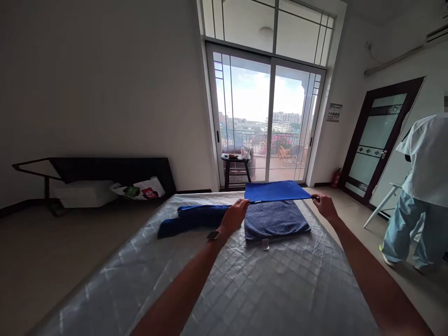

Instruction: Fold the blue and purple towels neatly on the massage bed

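Note:
A bright blue cloth is stretched flat in the air above the far end of a plastic-covered mattress. My left hand pinches its near left corner and my right hand pinches its near right corner, both closed on the edge. Directly below the cloth lies a folded darker blue towel with a small white tag at its front. A rolled or bunched blue fabric lies on the mattress to the left of my left hand. A dark watch sits on my left wrist.
A person in pale clothes stands at the right by a white folding frame. A dark glass-panel door is behind them. Sliding balcony doors and a small black table stand ahead. A dark board and bags lean at the left wall.

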{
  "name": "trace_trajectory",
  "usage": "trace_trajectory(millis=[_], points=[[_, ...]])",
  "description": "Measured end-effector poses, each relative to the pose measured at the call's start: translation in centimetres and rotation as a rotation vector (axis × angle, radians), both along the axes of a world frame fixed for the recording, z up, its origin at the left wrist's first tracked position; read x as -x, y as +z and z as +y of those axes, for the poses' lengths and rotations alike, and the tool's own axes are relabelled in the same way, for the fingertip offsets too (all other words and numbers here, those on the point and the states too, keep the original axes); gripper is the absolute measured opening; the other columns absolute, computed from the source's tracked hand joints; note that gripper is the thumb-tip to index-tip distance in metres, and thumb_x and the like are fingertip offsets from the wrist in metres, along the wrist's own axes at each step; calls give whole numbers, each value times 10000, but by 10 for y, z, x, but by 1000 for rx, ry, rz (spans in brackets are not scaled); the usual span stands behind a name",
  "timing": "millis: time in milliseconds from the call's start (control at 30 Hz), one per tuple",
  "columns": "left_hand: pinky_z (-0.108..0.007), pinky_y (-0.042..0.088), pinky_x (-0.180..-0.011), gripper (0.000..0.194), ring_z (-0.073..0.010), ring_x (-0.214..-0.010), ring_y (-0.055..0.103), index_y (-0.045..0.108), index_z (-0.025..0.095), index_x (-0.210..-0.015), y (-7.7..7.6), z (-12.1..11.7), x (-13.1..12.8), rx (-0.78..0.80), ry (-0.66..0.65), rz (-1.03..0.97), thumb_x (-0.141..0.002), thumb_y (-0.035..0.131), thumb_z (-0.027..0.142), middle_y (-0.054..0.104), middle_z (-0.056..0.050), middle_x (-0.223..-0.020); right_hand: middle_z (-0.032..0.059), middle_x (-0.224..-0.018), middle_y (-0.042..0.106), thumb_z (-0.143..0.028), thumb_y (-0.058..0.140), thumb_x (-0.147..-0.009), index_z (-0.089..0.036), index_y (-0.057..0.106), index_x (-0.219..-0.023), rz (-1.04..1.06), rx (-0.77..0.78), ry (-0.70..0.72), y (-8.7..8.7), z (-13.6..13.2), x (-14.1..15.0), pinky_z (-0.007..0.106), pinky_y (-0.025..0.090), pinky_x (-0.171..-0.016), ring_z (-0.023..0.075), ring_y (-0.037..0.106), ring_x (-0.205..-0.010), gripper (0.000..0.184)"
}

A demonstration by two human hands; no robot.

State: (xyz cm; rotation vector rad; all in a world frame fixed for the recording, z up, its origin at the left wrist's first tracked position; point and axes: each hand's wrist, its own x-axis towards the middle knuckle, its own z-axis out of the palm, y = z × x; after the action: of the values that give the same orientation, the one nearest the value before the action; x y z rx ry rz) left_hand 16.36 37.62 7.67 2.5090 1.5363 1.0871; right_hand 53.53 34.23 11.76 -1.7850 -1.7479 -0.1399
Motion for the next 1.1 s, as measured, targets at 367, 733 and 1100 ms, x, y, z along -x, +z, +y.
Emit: trace_trajectory(millis=[367,733,1100], points=[[-408,475,-992,274,-221,-1044,642,680,218,-962,-125,-27,-9,159,-46,147,-990,408,232,711,-87,-1097,57,-1164,741,-97,474,-892,-218,730,-1104,-132,305,-94,-131,-26,11,271,485,-924,186,678,-1073,353],[-428,459,-1100,360,-233,-1249,586,673,274,-1229,-117,-160,107,254,-73,193,-963,429,269,671,-50,-1317,136,-1188,712,-100,466,-896,-183,713,-1126,-291,235,-110,-106,-25,80,385,418,-958,284,591,-1151,348],[-471,461,-1123,380,-252,-1318,542,607,368,-1323,-142,-233,195,341,52,137,-966,478,392,591,-8,-1431,76,-1258,682,-241,607,-893,-225,620,-1281,-154,327,238,-102,43,289,281,451,-932,215,613,-1164,389]])
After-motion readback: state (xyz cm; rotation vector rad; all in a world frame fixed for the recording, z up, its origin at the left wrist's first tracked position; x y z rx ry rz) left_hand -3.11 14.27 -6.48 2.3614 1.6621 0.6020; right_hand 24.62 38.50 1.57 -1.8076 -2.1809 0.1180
